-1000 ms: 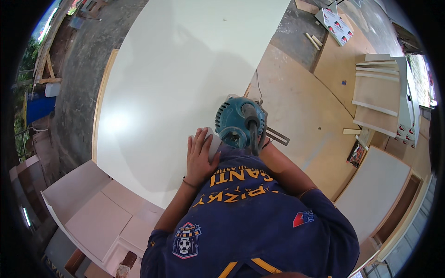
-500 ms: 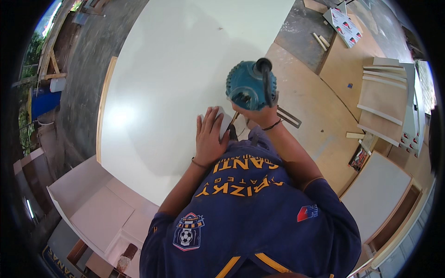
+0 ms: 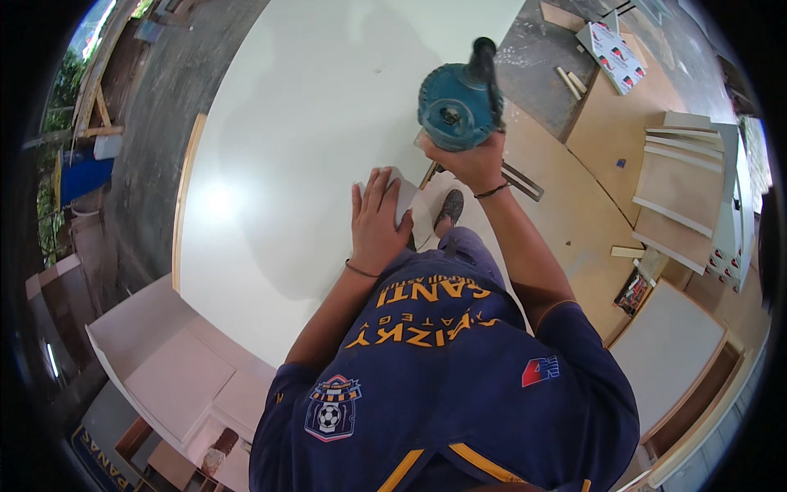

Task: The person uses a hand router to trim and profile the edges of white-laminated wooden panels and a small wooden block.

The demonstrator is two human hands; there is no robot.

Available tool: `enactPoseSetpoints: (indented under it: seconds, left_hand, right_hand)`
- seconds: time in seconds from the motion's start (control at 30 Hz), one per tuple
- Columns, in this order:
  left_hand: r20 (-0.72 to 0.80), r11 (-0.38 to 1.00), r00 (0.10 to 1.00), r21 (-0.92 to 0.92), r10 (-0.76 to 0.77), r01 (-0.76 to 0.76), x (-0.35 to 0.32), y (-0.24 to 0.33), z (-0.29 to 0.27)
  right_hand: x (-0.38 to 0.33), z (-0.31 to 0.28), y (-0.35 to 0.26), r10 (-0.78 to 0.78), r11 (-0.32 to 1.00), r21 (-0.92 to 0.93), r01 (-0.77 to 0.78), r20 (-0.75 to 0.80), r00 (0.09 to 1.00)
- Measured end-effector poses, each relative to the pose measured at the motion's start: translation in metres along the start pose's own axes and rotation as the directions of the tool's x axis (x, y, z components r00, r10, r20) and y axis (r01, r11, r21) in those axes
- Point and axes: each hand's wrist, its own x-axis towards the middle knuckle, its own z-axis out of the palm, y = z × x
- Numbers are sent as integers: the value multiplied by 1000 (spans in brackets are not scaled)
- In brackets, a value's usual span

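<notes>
A large white panel (image 3: 287, 180) stretches in front of me. My left hand (image 3: 378, 217) lies flat near its right-hand edge, fingers extended and holding nothing. My right hand (image 3: 471, 164) is wrapped round a corded teal power tool (image 3: 459, 111), which looks like a trim router seen from above. The tool stands at the panel's edge, and its bit is hidden beneath the body. From under it a slotted metal guide bar (image 3: 522, 181) sticks out to the right. Its black cord (image 3: 485, 61) rises from the top.
My shoe (image 3: 450, 207) shows between the panel and my right arm. Brown boards (image 3: 602, 131) lie on the floor to the right, with stacked white-edged panels (image 3: 680, 184) beyond. White cabinet parts (image 3: 176, 369) stand at lower left. Wood strips (image 3: 568, 84) lie at upper right.
My right hand has moved the router away from my body along the panel's edge, slightly to the right. My left hand stays on the panel in nearly the same place.
</notes>
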Motion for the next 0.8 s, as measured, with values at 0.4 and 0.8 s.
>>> enactPoseSetpoints:
  seconds: [0.4, 0.8]
  left_hand:
    - [-24, 995, 1000, 97, 17, -15, 29, 6, 13]
    - [11, 989, 999, 142, -34, 32, 30, 6, 12]
  right_hand:
    - [105, -60, 41, 5, 962, -272, -24, -68, 998]
    - [187, -100, 72, -1, 965, -262, -30, -120, 993]
